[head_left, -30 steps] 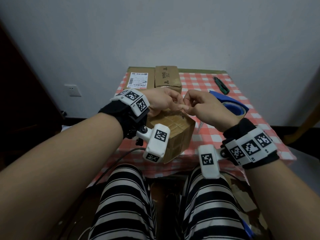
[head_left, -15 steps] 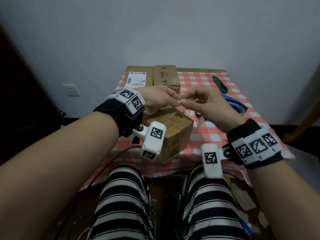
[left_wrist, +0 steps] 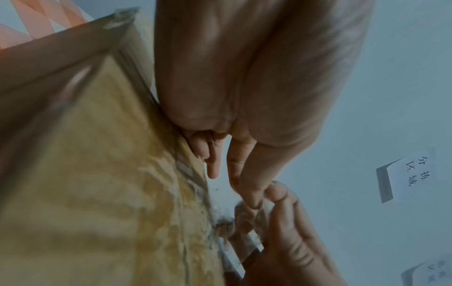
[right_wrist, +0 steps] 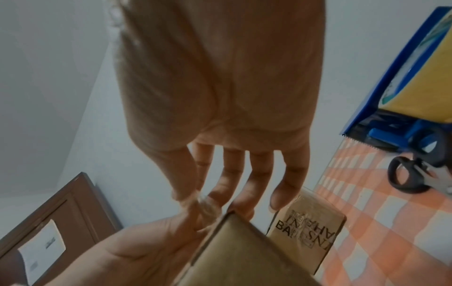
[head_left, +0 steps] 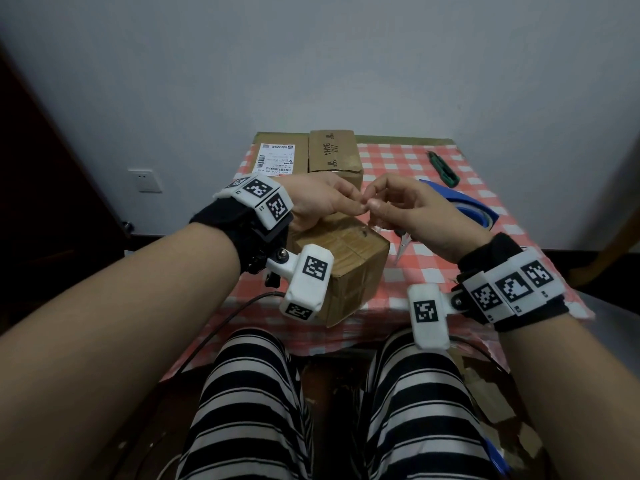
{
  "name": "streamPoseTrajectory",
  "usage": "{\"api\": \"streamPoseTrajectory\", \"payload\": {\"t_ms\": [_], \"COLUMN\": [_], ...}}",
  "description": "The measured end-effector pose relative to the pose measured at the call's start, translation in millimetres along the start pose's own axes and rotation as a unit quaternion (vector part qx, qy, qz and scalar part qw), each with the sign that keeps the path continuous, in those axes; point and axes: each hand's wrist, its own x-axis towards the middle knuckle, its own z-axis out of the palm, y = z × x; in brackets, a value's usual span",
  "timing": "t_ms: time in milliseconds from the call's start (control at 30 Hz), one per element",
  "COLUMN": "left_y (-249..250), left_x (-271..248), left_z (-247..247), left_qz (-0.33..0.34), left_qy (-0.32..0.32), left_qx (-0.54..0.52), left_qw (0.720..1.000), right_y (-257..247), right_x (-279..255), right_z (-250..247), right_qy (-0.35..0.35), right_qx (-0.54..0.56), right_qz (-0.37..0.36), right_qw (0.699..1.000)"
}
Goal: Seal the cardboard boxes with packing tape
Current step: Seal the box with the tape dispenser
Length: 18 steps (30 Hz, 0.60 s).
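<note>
Both hands pinch a clear tape scrap (right_wrist: 204, 206), I think: left hand (head_left: 320, 202), right hand (head_left: 412, 211), above nearest box (head_left: 349, 268) on counter (head_left: 433, 271). Tape's limp, sticky; hold by edges.

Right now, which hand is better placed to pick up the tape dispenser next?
Right. The right hand hovers just in front of the blue tape dispenser, on the table's right side; the left hand is across the box.
</note>
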Motion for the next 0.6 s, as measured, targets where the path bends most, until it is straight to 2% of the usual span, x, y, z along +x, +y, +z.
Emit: {"api": "streamPoseTrajectory", "payload": {"t_ms": [233, 433, 600], "left_y": [0.0, -1.1, -2.3], "left_x": [1.5, 3.6, 5.3], "left_z": [1.9, 5.4, 4.6], "left_qz": [-0.003, 0.032, 0.029], "left_qy": [0.004, 0.018, 0.039], "left_qx": [0.023, -0.002, 0.037], "left_qw": [1.0, 0.999, 0.998], "right_y": [1.0, 8.7, 8.8], "right_x": [-2.5, 1.1, 1.3], "right_z": [1.7, 3.6, 6.3], "right_qy": [0.03, 0.056, 0.125], "right_qx": [0.035, 0.126, 0.137], "right_qz": [-0.016, 0.027, 0.049], "right_qw": [0.999, 0.99, 0.981]}}
